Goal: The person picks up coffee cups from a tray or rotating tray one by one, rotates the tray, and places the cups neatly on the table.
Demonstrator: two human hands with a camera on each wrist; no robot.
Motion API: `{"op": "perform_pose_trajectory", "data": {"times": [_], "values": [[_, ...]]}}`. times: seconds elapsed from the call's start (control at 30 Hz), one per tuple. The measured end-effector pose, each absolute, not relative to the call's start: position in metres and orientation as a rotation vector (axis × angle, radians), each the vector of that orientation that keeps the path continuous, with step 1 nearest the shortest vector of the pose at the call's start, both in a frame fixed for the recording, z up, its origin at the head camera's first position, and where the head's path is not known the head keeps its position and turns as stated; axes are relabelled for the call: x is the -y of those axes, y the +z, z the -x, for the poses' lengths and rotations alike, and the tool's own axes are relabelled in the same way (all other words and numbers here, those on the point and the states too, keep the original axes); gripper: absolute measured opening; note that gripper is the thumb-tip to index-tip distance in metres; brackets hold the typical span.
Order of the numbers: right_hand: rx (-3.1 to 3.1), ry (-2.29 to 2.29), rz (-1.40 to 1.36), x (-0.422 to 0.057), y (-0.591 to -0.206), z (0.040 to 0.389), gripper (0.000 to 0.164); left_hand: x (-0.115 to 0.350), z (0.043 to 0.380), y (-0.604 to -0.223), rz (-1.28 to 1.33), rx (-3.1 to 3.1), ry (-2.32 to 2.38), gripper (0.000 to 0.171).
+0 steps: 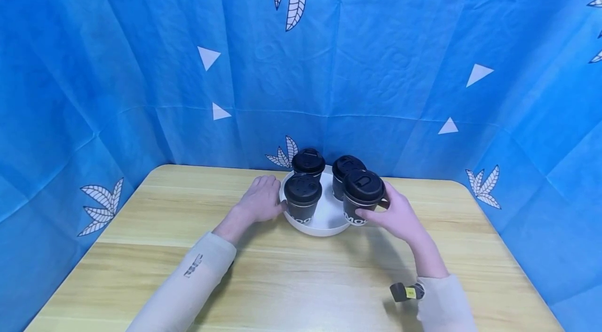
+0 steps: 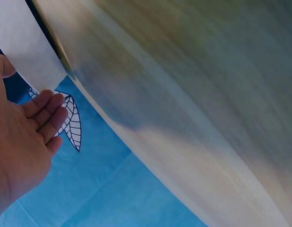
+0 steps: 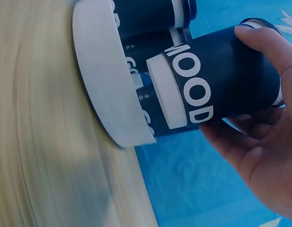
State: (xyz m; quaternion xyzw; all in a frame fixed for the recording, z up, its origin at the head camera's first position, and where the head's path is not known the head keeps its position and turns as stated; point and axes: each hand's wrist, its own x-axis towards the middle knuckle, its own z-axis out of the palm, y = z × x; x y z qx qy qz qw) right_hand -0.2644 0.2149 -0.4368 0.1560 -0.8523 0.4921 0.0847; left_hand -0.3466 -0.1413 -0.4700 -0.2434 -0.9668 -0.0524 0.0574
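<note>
A round white tray (image 1: 324, 225) stands near the table's back, bearing black lidded paper cups. My left hand (image 1: 260, 200) is at its left side, thumb and fingers around the edge; in the left wrist view the curled fingertips (image 2: 55, 98) meet the tray's wall (image 2: 30, 42). My right hand (image 1: 397, 215) grips a black cup with white MOOD lettering (image 3: 202, 87), thumb on one side, fingers on the other. In the right wrist view its base shows above the tray's rim. Behind it is another cup (image 1: 347, 166); two more, a front-left cup (image 1: 302, 201) and a back-left cup (image 1: 308, 161), stand on the tray.
The wooden table (image 1: 301, 279) has its back edge against a blue curtain (image 1: 376, 60) with white leaf and triangle prints, which also hangs along both sides. A small black device with a yellow label (image 1: 408, 292) is at my right wrist.
</note>
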Motion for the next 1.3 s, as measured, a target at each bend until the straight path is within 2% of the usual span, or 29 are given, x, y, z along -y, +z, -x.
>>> {"op": "perform_pose_trajectory", "data": {"times": [1.0,1.3], "values": [[2.570,1.369,-0.210,-0.279,-0.447,0.271,0.076,0.140,0.347,-0.470,0.730,2.936,-0.157,0.046],[2.567,1.366,-0.130,-0.294,-0.450,0.271,0.079,0.141,0.348,-0.473,0.735,2.925,-0.145,0.045]]}}
